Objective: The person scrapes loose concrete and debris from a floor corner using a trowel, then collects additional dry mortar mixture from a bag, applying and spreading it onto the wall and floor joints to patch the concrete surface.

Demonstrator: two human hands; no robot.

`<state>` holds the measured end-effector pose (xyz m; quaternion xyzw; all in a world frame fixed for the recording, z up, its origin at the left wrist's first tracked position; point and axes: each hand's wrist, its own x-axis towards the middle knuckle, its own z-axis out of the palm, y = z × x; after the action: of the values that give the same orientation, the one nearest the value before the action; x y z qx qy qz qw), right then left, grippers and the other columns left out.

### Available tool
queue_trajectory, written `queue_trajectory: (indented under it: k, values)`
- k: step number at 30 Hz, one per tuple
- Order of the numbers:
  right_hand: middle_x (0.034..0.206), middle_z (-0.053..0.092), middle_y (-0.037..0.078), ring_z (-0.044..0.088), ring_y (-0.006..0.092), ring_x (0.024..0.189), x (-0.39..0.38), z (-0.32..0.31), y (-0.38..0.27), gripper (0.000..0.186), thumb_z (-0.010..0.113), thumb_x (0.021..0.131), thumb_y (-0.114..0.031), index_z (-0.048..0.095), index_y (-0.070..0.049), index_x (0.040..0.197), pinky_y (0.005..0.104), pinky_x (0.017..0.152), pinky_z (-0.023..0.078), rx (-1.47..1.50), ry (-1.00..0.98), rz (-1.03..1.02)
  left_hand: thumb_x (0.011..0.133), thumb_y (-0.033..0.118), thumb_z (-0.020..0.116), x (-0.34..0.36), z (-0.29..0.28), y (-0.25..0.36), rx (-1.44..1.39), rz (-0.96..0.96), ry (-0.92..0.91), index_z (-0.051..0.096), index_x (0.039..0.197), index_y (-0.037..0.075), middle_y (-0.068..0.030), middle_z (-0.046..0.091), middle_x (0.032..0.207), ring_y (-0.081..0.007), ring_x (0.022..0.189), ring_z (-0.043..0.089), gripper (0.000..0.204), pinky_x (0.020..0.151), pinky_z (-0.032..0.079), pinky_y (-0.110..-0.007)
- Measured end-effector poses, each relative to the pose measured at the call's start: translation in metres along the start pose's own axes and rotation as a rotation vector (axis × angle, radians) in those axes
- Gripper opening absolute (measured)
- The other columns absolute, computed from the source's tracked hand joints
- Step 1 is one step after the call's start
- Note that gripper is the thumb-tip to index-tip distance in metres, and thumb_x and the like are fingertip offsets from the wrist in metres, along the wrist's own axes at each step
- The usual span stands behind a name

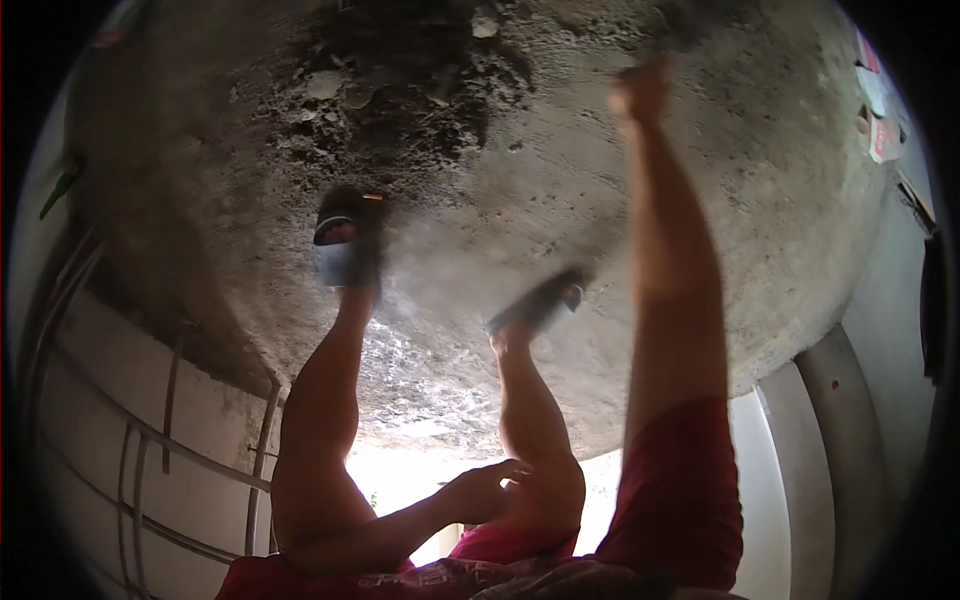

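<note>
My right hand [643, 92] is stretched far out over the rough grey concrete-like surface [560, 180]. It is blurred, with the fingers looking curled into a fist. What it holds, if anything, I cannot make out; a dark smear lies beyond it. My left hand [487, 490] rests against my bent right leg near the knee. Its fingers are loosely bent and apart, with nothing visible in them. Dark slippers with grey-blue straps are on both feet: the left slipper [338, 250] stands on the surface, and the right slipper [545, 305] is turned outward and blurred.
A dark, crumbly patch [400, 90] with loose lumps spreads ahead of my left foot. By that foot lies a small orange piece [372, 197]. Metal railings [150, 440] run along the left. Coloured packets [884, 138] lie at the far right, beside a pale wall [880, 290].
</note>
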<state>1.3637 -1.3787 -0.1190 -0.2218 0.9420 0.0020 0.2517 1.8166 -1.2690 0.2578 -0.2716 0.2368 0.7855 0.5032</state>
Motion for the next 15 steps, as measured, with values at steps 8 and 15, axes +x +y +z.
queue_trajectory:
  k: [8, 15]
  values:
    - [0.110, 0.067, 0.027, 0.070, 0.0360, 0.082, -0.222, 0.042, -0.101, 0.052, 0.052, 0.097, -0.006, 0.031, -0.002, 0.144, 0.0468, 0.068, 0.058, 0.198, -0.368, -0.178, 0.097, 0.019, 0.062, 0.012, -0.005, 0.002, 0.037, 0.098, 0.106, 0.049, 0.142, 0.009, -0.0126, 0.065, 0.131, -0.0226, 0.117, 0.064, 0.048, 0.099, 0.052, -0.036]
    - [0.108, 0.067, 0.025, 0.067, 0.0377, 0.104, -0.119, -0.008, -0.040, 0.049, 0.053, 0.096, -0.012, 0.037, -0.001, 0.142, 0.0456, 0.084, 0.054, 0.317, 0.226, -0.049, 0.098, 0.014, 0.059, 0.016, 0.006, -0.012, -0.052, 0.169, 0.163, 0.051, 0.139, 0.010, -0.0104, 0.069, 0.122, -0.0182, 0.108, 0.067, 0.042, 0.090, 0.054, -0.032]
